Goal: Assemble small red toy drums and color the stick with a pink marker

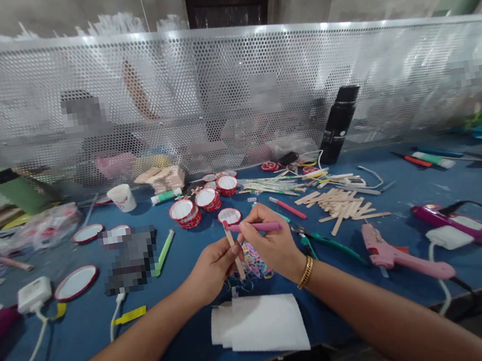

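One stick (231,239) pinched in left hand (212,267), ends jutting.

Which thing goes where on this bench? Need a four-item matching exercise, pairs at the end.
1. Single wooden stick
2. Glue gun
3. Purple-pink marker
4. White sheets

A. Lying between the forearms
B. In the right hand
C. Right of the pliers, on the table
D. In the left hand

Pairs: 1-D, 2-C, 3-B, 4-A
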The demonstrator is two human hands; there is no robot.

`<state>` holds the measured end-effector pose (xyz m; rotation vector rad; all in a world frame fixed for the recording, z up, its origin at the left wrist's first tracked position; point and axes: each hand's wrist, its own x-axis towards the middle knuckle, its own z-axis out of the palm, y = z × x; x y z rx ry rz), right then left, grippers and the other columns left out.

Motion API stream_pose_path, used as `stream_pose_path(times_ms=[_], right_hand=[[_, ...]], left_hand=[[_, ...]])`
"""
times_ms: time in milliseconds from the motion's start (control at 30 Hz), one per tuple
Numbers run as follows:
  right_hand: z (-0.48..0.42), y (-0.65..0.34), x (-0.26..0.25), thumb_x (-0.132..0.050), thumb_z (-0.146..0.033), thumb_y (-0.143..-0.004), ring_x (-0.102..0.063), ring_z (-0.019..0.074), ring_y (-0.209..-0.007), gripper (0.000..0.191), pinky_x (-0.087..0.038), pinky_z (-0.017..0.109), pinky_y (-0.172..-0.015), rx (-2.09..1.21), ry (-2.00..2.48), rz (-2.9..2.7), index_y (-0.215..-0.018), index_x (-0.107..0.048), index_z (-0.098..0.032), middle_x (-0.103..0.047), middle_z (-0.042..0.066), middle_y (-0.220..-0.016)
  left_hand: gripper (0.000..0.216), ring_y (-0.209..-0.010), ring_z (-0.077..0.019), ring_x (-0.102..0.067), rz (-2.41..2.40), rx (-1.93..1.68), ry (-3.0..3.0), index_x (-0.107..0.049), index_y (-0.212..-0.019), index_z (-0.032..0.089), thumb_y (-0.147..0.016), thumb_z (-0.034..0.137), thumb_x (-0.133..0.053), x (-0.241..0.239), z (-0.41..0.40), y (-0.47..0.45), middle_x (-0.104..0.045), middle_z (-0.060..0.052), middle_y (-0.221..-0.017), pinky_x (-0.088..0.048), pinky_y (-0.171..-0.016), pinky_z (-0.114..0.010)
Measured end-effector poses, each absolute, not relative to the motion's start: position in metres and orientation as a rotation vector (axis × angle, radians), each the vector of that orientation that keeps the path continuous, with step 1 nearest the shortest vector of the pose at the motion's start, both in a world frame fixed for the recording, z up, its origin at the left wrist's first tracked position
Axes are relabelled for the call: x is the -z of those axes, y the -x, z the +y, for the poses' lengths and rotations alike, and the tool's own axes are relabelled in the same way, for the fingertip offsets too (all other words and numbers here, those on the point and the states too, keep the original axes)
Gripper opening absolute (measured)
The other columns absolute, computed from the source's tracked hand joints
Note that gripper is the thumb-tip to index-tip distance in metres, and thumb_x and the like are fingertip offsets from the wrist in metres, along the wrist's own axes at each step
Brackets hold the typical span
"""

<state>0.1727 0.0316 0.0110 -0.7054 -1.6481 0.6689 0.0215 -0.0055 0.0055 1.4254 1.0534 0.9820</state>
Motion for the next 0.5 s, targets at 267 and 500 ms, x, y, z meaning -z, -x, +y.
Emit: stream_pose_path(times_ms=[267, 500], right_hand=[[0.0350, -0.1764, -0.0149, -0.055, -0.022, -0.086, -0.057, 0.0155, -0.064, 0.018, -0.045, 0.031, -0.064, -0.638, 0.750, -1.593, -0.068, -0.054, -0.023, -0.060, -0.002, -0.065], [0.0309, -0.1734, -0.0124, -0.056, -0.023, -0.087, -0.058, 0.0155, -0.066, 0.016, -0.046, 0.031, -0.065, -0.673, 0.691, -1.612, -0.071, -0.055, -0.023, -0.062, -0.002, -0.068]], left_hand=[[0.039, -0.047, -0.0090, -0.030, 1.051, -1.019, -1.451, -0.051, -0.073, 0.018, -0.084, 0.055, -0.057, -0.0078, -0.0048, -0.0171, -0.038, 0.007, -0.052, -0.021, -0.047, -0.025], [0.048, -0.047, -0.0082, -0.030, 1.032, -0.988, -1.411, -0.052, -0.073, 0.017, -0.079, 0.064, -0.060, -0.0028, -0.0031, -0.0190, -0.037, 0.007, -0.052, -0.019, -0.047, -0.024]])
